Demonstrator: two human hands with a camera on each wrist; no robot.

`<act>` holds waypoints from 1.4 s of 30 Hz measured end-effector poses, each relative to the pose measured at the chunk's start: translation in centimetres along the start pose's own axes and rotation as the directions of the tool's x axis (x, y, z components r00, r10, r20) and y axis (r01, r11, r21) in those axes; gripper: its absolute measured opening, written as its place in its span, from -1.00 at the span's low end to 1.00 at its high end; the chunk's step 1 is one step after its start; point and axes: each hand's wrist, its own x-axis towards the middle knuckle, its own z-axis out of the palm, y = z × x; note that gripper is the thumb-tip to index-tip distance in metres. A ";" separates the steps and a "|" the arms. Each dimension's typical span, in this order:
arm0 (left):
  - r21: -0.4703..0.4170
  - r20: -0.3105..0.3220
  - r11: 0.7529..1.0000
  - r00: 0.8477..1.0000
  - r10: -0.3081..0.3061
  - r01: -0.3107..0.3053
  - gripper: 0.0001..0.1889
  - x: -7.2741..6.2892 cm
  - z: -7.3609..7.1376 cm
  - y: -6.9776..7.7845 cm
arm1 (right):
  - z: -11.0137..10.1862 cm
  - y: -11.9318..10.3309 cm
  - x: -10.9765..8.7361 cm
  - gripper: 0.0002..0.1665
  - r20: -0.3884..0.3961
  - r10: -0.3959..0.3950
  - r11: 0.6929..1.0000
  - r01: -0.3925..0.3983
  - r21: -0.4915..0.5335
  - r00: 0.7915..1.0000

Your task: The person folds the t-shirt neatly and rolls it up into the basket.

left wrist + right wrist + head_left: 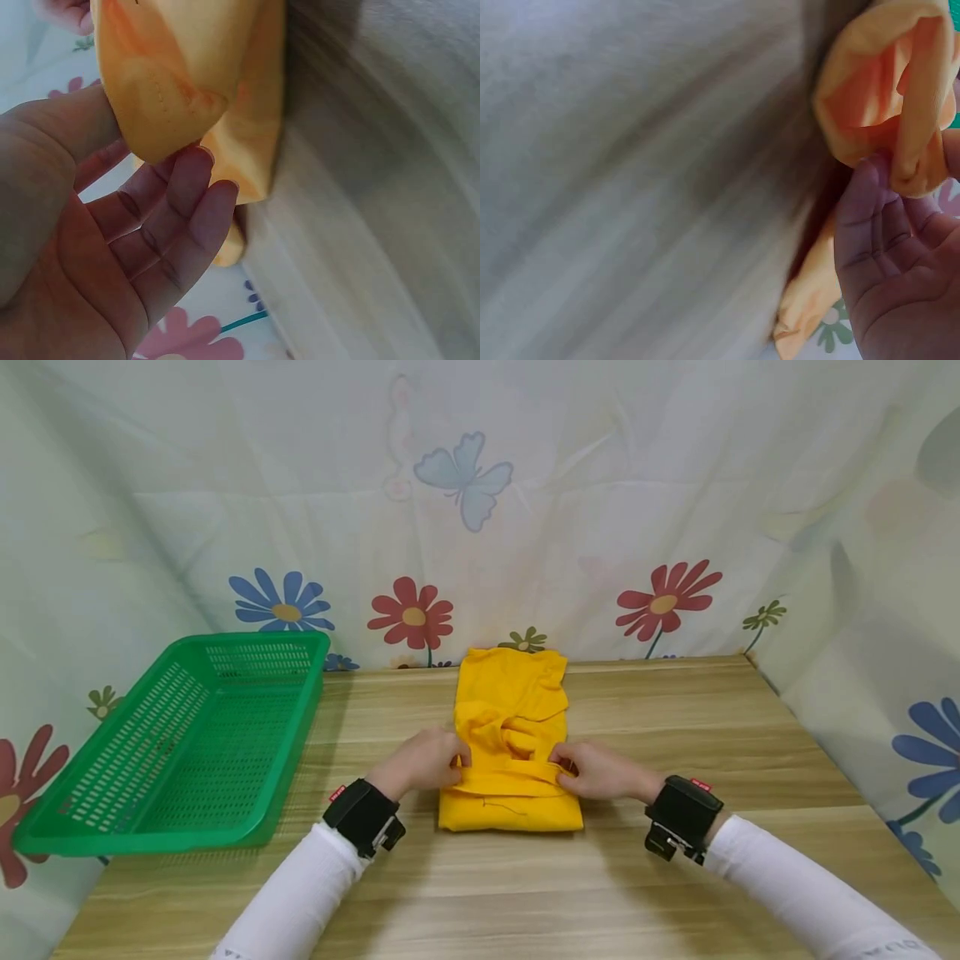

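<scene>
A folded yellow cloth garment (513,685) lies on the wooden table, its near part stacked in thicker layers and its far part flat, reaching the table's back edge. Loose folds bunch up in its middle. My left hand (429,758) pinches the left end of a raised fold between thumb and fingers; in the left wrist view the yellow cloth (180,82) hangs from that grip. At the fold's right end, my right hand (603,770) pinches the cloth the same way. The right wrist view shows a loop of the cloth (922,105) above the fingers.
A green plastic basket (300,727) with slotted walls stands to the left on the wooden table (675,718). Behind and at both sides hangs a pale curtain (562,527) printed with flowers and a butterfly. Each wrist wears a black strap with a small camera.
</scene>
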 end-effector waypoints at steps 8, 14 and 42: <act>-0.062 0.054 0.994 0.995 -0.087 0.090 -0.94 0.7 1.2 -0.5 | 0.9 0.5 0.1 -0.85 -0.013 -0.009 0.999 0.008 -0.044 1.000; -0.012 -0.071 0.996 0.993 -0.094 0.093 -0.95 0.0 0.7 0.0 | 0.4 0.2 -0.2 -0.85 -0.027 -0.010 1.000 0.010 0.005 1.000; 0.190 -0.094 0.974 0.986 0.141 -0.121 -0.64 -4.4 4.2 3.9 | 3.1 -3.1 -3.8 -0.63 -0.191 -0.296 0.920 0.225 -0.322 0.936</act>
